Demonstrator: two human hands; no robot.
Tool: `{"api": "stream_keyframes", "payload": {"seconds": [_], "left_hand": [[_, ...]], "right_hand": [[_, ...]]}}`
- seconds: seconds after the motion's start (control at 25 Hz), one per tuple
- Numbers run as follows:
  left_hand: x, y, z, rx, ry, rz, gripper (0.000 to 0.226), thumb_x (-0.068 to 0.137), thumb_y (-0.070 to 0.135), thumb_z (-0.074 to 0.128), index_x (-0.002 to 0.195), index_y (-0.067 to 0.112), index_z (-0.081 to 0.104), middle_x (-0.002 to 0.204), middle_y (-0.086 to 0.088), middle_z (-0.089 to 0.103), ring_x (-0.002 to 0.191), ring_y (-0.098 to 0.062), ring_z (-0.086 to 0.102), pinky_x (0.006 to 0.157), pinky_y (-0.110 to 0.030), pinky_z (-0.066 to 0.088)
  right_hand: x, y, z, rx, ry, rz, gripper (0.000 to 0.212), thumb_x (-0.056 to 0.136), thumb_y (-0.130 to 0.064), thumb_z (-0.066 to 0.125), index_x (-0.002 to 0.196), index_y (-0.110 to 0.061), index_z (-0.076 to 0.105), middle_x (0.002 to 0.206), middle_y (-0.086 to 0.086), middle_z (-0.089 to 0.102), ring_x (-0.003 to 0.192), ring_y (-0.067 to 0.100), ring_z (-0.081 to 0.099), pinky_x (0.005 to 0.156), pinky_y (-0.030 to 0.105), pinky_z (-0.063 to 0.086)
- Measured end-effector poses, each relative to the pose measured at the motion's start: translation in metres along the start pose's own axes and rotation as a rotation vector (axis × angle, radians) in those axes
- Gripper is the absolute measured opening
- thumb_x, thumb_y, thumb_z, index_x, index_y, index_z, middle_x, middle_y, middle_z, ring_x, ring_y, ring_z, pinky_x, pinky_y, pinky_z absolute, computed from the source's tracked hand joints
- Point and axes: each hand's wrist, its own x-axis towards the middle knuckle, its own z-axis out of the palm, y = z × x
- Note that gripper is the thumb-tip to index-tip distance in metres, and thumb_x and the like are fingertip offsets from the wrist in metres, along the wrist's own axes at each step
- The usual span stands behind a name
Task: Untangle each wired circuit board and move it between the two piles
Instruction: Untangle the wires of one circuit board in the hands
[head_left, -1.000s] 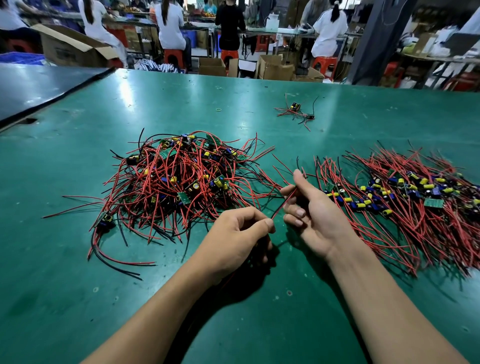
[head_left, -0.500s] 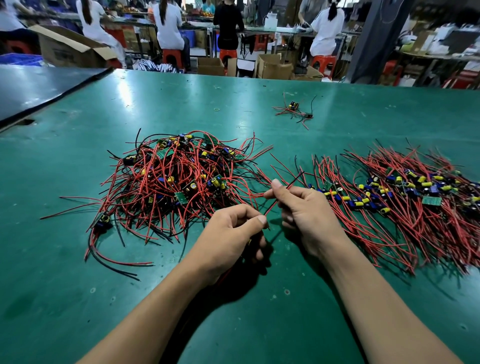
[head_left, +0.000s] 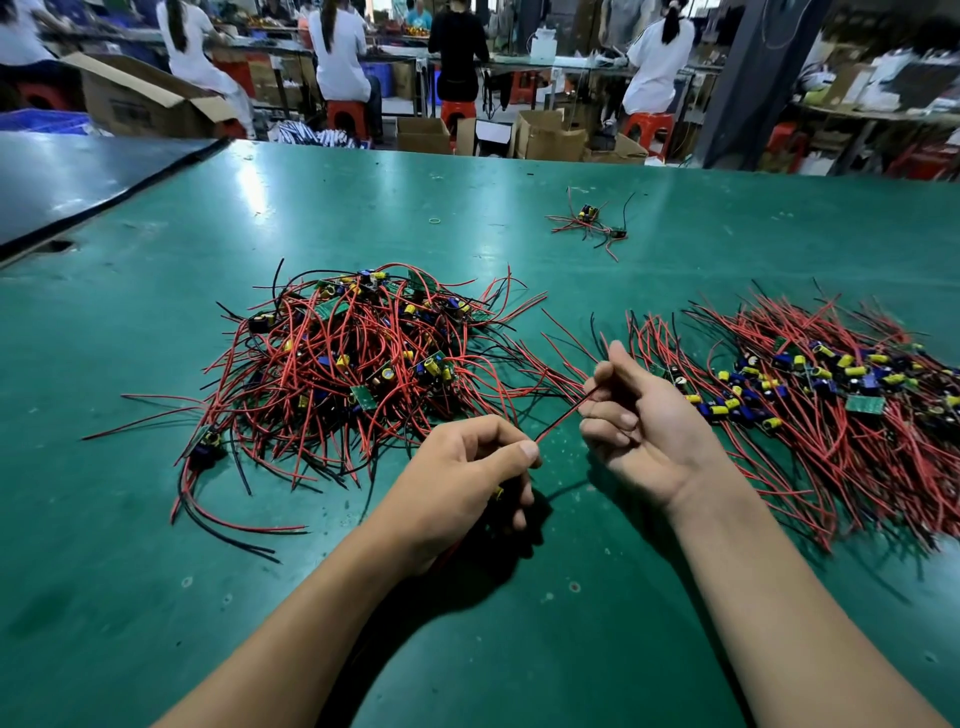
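Note:
A tangled pile (head_left: 358, 364) of small circuit boards with red and black wires lies left of centre on the green table (head_left: 156, 597). A flatter, combed-out pile (head_left: 810, 395) of the same boards spreads at the right. Between them, my left hand (head_left: 462, 483) grips a wired board, mostly hidden in the palm with a yellow part showing. Its thumb and forefinger pinch a red wire (head_left: 563, 415) that runs up to my right hand (head_left: 639, 415). My right hand pinches the far end of that wire, palm turned up.
Two loose wired boards (head_left: 592, 221) lie apart at the far middle of the table. A dark table (head_left: 78, 182) adjoins at the far left. People sit on red stools at benches behind, among cardboard boxes (head_left: 545, 137).
My right hand slid right along the red wire and turned palm up, drawing the wire straight between both hands. My left hand stayed in place.

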Motion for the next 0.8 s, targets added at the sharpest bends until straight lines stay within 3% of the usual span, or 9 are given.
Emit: {"api": "stream_keyframes", "payload": {"seconds": [0.16, 0.24, 0.48, 0.64, 0.8], "left_hand": [[0.0, 0.0, -0.001, -0.004, -0.001, -0.003, 0.014, 0.095, 0.01, 0.058, 0.082, 0.005, 0.061, 0.061, -0.011, 0.061, 0.048, -0.022, 0.055, 0.048, -0.024, 0.046], [0.001, 0.0, -0.002, -0.009, 0.008, -0.007, 0.014, 0.095, 0.011, 0.059, 0.082, 0.006, 0.062, 0.061, -0.011, 0.061, 0.048, -0.022, 0.056, 0.049, -0.024, 0.047], [0.001, 0.0, 0.0, -0.044, 0.056, -0.02, 0.013, 0.096, 0.011, 0.057, 0.088, 0.0, 0.06, 0.061, -0.012, 0.061, 0.047, -0.023, 0.056, 0.047, -0.024, 0.046], [0.001, 0.003, 0.003, -0.135, 0.076, -0.047, 0.019, 0.097, 0.014, 0.055, 0.095, -0.004, 0.06, 0.065, -0.015, 0.062, 0.049, -0.025, 0.058, 0.046, -0.026, 0.049], [0.004, 0.015, -0.002, -0.393, 0.078, -0.109, 0.048, 0.098, 0.041, 0.046, 0.111, -0.002, 0.06, 0.083, -0.016, 0.069, 0.067, -0.028, 0.071, 0.055, -0.032, 0.058]], "right_hand": [[-0.008, -0.007, -0.004, 0.135, -0.208, 0.213, 0.037, 0.091, -0.03, 0.056, 0.059, -0.011, 0.058, 0.059, -0.004, 0.036, 0.036, 0.001, 0.015, 0.03, 0.017, 0.019], [-0.009, -0.006, -0.004, 0.163, -0.223, 0.238, 0.036, 0.091, -0.03, 0.057, 0.061, -0.011, 0.058, 0.06, -0.004, 0.037, 0.039, 0.001, 0.015, 0.03, 0.017, 0.019], [-0.004, 0.001, 0.001, 0.037, -0.101, 0.048, 0.04, 0.086, -0.048, 0.059, 0.082, -0.01, 0.069, 0.057, -0.005, 0.038, 0.032, 0.002, 0.027, 0.031, 0.011, 0.019], [-0.004, 0.004, 0.004, -0.107, -0.069, -0.025, 0.063, 0.074, -0.064, 0.061, 0.099, -0.007, 0.069, 0.06, -0.006, 0.039, 0.035, 0.002, 0.026, 0.032, 0.012, 0.02], [-0.005, 0.004, 0.004, -0.148, -0.039, -0.062, 0.077, 0.077, -0.075, 0.056, 0.108, -0.006, 0.069, 0.063, -0.004, 0.041, 0.039, 0.003, 0.026, 0.032, 0.014, 0.024]]}}
